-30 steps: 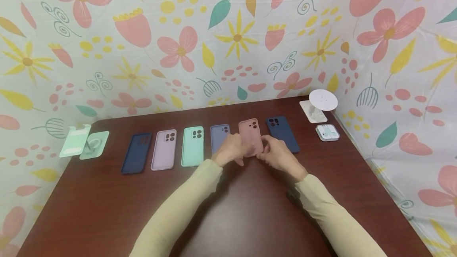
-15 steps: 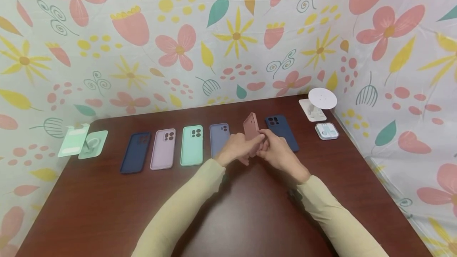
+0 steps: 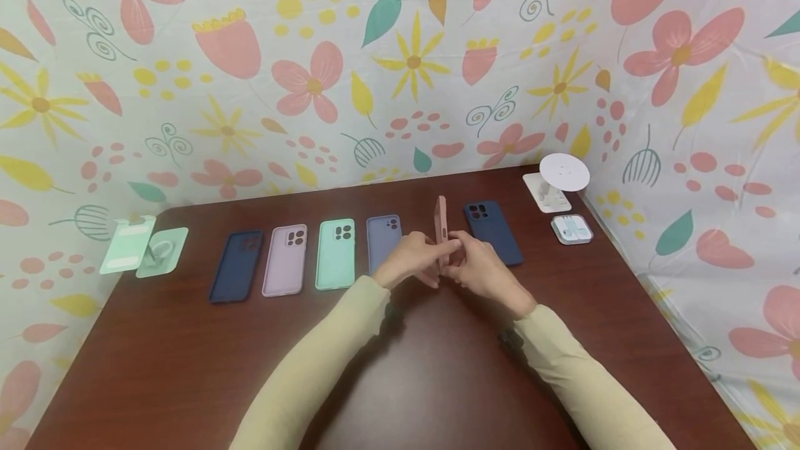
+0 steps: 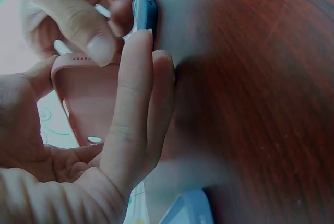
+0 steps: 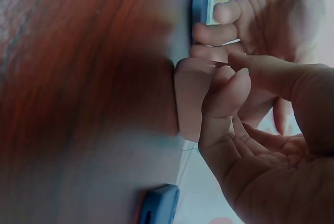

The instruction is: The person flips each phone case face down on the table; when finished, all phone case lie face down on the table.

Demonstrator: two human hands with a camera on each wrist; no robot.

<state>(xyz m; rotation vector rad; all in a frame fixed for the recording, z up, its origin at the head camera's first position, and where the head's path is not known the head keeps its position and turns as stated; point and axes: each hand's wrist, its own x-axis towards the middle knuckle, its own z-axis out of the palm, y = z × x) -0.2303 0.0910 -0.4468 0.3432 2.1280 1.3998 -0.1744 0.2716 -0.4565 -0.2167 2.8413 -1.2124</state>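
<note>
A pink phone case point(image 3: 441, 216) stands on its edge, seen almost side-on, between both hands in the head view. My left hand point(image 3: 415, 255) holds it from the left; in the left wrist view, thumb and fingers lie on either side of the case point(image 4: 88, 93), whose hollow inside faces that camera. From the right, my right hand point(image 3: 486, 268) pinches its near end, the thumb pressing on the rim with the row of small holes. The right wrist view shows the back of the case point(image 5: 189, 96), partly hidden by curled fingers.
Left of the hands lie a dark blue case point(image 3: 236, 267), a lilac case point(image 3: 285, 262), a mint case point(image 3: 336, 255) and a blue-grey case point(image 3: 382, 235). Rightward are another dark blue case point(image 3: 495, 233), a white stand point(image 3: 564, 172) and boxed earphones point(image 3: 571, 229). A mint stand point(image 3: 162, 252) stands far left.
The pink phone case, earlier showing its flat face, has been turned up onto its edge. My right hand has closed in on its near end.
</note>
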